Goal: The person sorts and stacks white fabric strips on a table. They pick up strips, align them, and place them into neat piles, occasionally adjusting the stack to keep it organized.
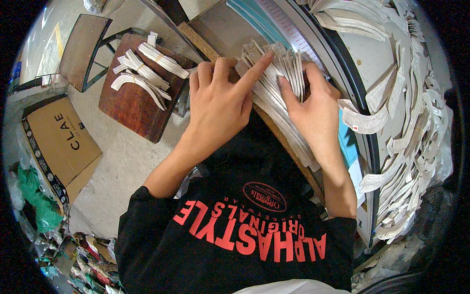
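A fanned stack of thin, pale grey strips (292, 67) stands on edge in front of me. My right hand (316, 100) grips its right side, the thumb pressed against the near faces and the fingers behind. My left hand (220, 95) lies over the left side with its index finger stretched across the strip tops. Its other fingers are apart and bent a little, and its thumb is partly hidden. More long pale strips (281, 120) lie below the stack, along a brown wooden edge (286, 137).
Bundles of white curved strips (142, 73) rest on a dark wooden stool (129, 112) at left. Many curved pale strips (411, 132) cover the surface at right, beyond a black edge (374, 171). Blue sheets (254, 19) lie behind the stack. A cardboard box (63, 142) sits far left.
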Demonstrator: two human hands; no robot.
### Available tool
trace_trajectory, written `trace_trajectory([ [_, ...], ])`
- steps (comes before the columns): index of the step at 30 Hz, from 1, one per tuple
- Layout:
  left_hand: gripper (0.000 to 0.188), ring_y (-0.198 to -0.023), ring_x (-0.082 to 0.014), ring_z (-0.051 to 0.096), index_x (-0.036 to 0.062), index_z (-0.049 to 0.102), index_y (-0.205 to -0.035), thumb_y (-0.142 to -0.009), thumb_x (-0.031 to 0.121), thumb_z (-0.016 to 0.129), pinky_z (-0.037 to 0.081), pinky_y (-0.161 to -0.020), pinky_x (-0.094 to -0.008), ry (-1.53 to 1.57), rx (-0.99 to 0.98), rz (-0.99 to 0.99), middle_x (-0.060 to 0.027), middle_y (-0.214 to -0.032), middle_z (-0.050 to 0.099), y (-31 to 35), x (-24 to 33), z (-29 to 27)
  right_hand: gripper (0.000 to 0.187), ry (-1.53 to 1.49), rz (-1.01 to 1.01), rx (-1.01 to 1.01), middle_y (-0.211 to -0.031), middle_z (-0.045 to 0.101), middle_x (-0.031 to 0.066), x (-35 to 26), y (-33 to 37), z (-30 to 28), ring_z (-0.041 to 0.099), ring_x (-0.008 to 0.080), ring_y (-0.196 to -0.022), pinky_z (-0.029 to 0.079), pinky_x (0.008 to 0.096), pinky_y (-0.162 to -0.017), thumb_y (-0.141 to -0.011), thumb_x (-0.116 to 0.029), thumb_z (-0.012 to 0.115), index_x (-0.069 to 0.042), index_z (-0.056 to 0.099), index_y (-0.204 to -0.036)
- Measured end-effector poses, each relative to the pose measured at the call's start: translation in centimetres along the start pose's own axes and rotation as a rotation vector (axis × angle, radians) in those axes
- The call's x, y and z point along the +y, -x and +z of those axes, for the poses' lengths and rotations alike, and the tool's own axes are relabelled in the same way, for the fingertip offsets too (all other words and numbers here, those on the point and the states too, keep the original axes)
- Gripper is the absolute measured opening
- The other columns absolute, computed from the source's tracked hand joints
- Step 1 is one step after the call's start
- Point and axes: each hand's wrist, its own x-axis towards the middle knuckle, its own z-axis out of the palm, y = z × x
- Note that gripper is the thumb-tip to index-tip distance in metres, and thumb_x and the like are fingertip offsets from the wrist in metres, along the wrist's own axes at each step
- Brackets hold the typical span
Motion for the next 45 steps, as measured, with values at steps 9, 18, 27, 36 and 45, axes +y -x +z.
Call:
trace_trajectory([
  [9,0.054,-0.101,-0.0306,0.057,0.0286,0.076,-0.139,-0.088,0.010,0.078,0.049,-0.091,-0.0438,0.114,0.086,0.046,-0.0126,-0.119,0.064,0.9,-1.5,0.8,0.028,-0.018,-0.003,0.002,-0.092,0.077,0.0245,0.1,0.0,0.0,0.077,0.0441,-0.085,0.060,0.0488,-0.074,-0.095,-0.020,0.080,-0.003,0.068,-0.113],
  [18,0.049,-0.102,-0.0314,0.058,0.0262,0.078,-0.133,-0.085,0.014,0.080,0.047,-0.088,-0.0448,0.176,0.148,0.049,-0.0095,-0.119,0.065,1.1,-1.8,1.6,0.032,0.010,0.034,-0.025,-0.093,0.078,0.0190,0.1,0.1,0.0,0.079,0.0290,-0.082,0.059,0.0389,-0.072,-0.094,-0.019,0.083,0.000,0.067,-0.115],
  [27,0.061,-0.101,-0.0319,0.057,0.0274,0.069,-0.145,-0.086,0.014,0.076,0.047,-0.089,-0.0462,0.131,0.122,0.025,-0.0103,-0.115,0.063,0.6,-1.3,1.5,0.032,0.035,0.018,-0.025,-0.092,0.079,0.0185,0.1,0.1,0.2,0.080,0.0306,-0.081,0.059,0.0392,-0.072,-0.092,-0.017,0.084,-0.002,0.068,-0.115],
  [36,0.058,-0.101,-0.0326,0.056,0.0261,0.069,-0.142,-0.085,0.016,0.074,0.046,-0.090,-0.0480,0.047,0.065,0.047,-0.0112,-0.114,0.061,-0.1,-1.0,1.1,0.023,0.015,0.007,-0.012,-0.091,0.076,0.0214,0.0,0.1,-0.2,0.077,0.0384,-0.082,0.058,0.0429,-0.072,-0.097,-0.015,0.076,-0.001,0.067,-0.113],
  [45,0.057,-0.102,-0.0322,0.056,0.0270,0.069,-0.142,-0.086,0.019,0.074,0.045,-0.089,-0.0477,0.014,0.071,0.057,-0.0104,-0.114,0.061,-0.1,-1.2,1.2,0.033,0.066,0.001,0.006,-0.097,0.075,0.0248,0.2,0.2,0.3,0.076,0.0433,-0.090,0.060,0.0469,-0.077,-0.094,-0.012,0.075,-0.002,0.067,-0.124],
])
